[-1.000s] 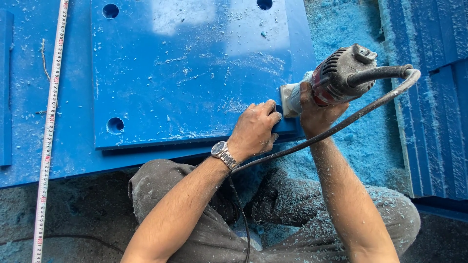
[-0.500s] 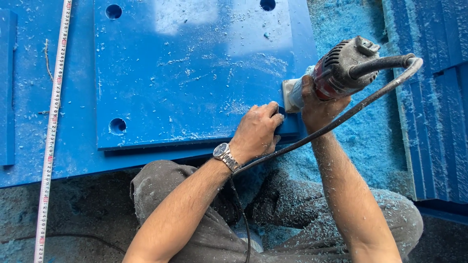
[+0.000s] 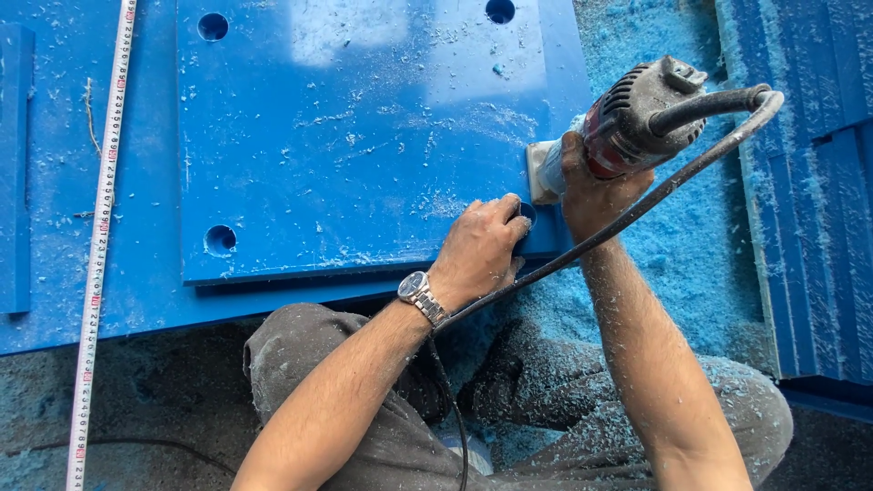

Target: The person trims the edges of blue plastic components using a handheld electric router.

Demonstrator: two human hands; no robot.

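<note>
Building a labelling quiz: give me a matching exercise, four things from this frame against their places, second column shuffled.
Things:
1. Thick blue plastic slab with round holes
2. Red and grey corded power tool
3. Long white tape measure
4. Silver metal wristwatch

Places:
A. Stretched out along the far left of the slabs
B. On the left wrist
C. Gripped in the right hand at the slab's right edge
D. Stacked on a larger blue sheet, left hand pressed on its near right corner

Pairs: 1-D, 2-C, 3-A, 4-B
</note>
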